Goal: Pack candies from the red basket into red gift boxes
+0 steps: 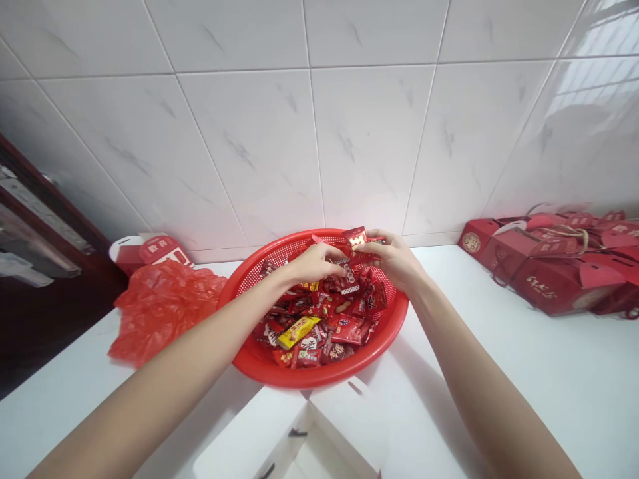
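A red plastic basket (319,378) holds a heap of wrapped candies (344,329), mostly red, with a yellow packet (298,332) on top. Over the basket's far right part, my right hand (394,261) is closed around several wrapped candies; a red and gold one (355,237) sticks up from its fingers. My left hand (319,264) reaches into the basket from the left, its fingers curled just above a dotted red packet (348,283). What lies between those fingers cannot be made out. In front of the basket stands an open white box (259,432), cut off by the lower edge.
A crumpled red plastic bag (154,309) lies left of the basket, before a red and white carton (160,250). Several red gift boxes (554,279) are grouped at the right on the white table (524,359). A tiled wall (369,133) rises directly behind.
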Demonstrator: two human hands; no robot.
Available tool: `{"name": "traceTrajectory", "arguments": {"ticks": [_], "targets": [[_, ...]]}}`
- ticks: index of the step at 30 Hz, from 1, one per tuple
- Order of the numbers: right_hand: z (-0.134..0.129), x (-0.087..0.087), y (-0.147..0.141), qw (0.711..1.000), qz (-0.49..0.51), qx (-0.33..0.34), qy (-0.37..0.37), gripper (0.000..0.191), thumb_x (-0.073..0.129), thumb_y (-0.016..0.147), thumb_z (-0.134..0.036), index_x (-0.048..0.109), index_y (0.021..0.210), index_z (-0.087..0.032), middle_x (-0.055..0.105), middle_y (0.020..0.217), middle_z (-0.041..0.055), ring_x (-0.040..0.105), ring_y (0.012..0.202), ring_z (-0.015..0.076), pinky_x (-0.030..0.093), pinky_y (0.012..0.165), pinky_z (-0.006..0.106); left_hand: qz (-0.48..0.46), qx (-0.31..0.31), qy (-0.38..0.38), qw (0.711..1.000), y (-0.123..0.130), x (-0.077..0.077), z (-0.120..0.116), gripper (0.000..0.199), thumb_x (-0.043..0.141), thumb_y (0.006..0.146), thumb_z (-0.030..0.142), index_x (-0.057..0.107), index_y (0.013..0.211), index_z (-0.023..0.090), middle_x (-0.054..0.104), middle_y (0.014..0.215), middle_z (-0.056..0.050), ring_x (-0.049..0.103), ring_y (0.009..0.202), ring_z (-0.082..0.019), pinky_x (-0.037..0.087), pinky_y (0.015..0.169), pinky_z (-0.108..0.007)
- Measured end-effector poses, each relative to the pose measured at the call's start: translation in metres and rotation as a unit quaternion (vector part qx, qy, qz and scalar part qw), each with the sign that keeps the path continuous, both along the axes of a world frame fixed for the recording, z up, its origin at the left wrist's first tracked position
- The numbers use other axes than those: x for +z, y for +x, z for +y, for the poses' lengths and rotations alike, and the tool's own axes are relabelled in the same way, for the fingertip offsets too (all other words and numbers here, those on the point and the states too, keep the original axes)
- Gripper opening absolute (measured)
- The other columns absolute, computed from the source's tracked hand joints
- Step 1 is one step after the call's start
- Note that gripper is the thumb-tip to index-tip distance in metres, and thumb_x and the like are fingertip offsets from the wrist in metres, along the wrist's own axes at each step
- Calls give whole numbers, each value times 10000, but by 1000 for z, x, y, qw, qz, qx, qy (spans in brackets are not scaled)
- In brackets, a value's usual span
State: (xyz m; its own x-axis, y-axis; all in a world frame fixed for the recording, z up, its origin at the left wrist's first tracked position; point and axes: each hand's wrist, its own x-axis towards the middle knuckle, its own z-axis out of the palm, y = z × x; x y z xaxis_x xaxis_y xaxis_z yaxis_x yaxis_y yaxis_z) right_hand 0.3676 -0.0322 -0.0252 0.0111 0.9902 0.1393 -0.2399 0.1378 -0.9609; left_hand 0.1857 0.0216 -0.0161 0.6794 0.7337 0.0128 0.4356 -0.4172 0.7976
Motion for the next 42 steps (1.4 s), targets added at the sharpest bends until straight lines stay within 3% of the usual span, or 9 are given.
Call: {"name": "traceTrajectory", "arguments": {"ticks": [3, 15, 20, 28, 32, 35, 38, 40, 42], "targets": [[1, -1, 0, 1000, 2, 3, 2, 253, 803, 606, -254, 680, 817, -188, 728, 810, 40, 670, 730, 179, 532, 700, 334, -42, -10, -16, 999, -1, 1, 3, 260, 711, 672, 292, 727, 867, 121, 747, 862, -65, 668, 774, -201, 538, 743, -341], [4, -3, 1, 998, 63, -5, 15, 229, 837, 635, -258, 675, 782, -187, 734, 777, 45, 694, 734, 184, 570, 786, 363, -177, 54, -5, 983, -5, 1, 8, 399, 821, 640, 414, 656, 859, 125, 711, 820, -39, 655, 754, -169, 514, 745, -326], [1, -1, 1, 997, 67, 25, 1, 206, 824, 659, -238, 675, 796, -197, 723, 779, 17, 693, 756, 180, 587, 767, 362, -196, 41, -3, 980, -4, 4, 9, 482, 845, 629, 460, 694, 929, 115, 748, 934, -69, 689, 887, -214, 524, 895, -391], [0, -2, 1, 999, 47, 27, 3, 241, 853, 632, -259, 671, 778, -197, 718, 781, 22, 698, 748, 184, 593, 758, 373, -191, 43, -30, 980, -1, 5, 5, 565, 872, 578, 515, 709, 944, 117, 758, 969, -84, 687, 927, -234, 529, 888, -380], [4, -5, 3, 998, 55, -20, 33, 287, 855, 611, -309, 671, 805, -204, 723, 800, 23, 693, 730, 177, 573, 738, 354, -212, 34, -76, 974, -1, 7, 5, 463, 770, 714, 486, 704, 1008, 134, 761, 1011, -93, 705, 899, -213, 534, 880, -366], [7, -7, 4, 995, 72, -45, 45, 303, 847, 601, -317, 655, 809, -209, 717, 812, 15, 690, 743, 172, 562, 759, 349, -135, 34, -67, 988, -2, 3, 8, 243, 594, 808, 341, 725, 839, 138, 773, 881, -77, 716, 817, -200, 549, 818, -333], [7, -6, 4, 996, 72, -37, 38, 293, 840, 601, -303, 637, 790, -208, 711, 799, 8, 688, 742, 170, 556, 754, 340, 88, -25, 9, 996, -4, -7, 7, 199, 550, 729, 148, 746, 705, 174, 773, 770, -30, 714, 788, -192, 543, 808, -291], [6, -5, 4, 997, 68, -25, 30, 284, 840, 598, -292, 633, 774, -207, 708, 777, 5, 682, 725, 166, 555, 738, 333, 209, -67, 47, 974, -3, -14, 4, 318, 534, 687, 57, 790, 802, 206, 796, 883, -8, 723, 891, -196, 526, 872, -270], [5, -3, 3, 998, 63, -22, 22, 280, 843, 589, -280, 635, 761, -206, 708, 757, 3, 678, 710, 165, 554, 718, 324, 258, -85, 77, 959, -2, -19, 1, 445, 521, 689, 17, 796, 975, 220, 788, 1058, -14, 708, 1025, -209, 502, 943, -267]]}}
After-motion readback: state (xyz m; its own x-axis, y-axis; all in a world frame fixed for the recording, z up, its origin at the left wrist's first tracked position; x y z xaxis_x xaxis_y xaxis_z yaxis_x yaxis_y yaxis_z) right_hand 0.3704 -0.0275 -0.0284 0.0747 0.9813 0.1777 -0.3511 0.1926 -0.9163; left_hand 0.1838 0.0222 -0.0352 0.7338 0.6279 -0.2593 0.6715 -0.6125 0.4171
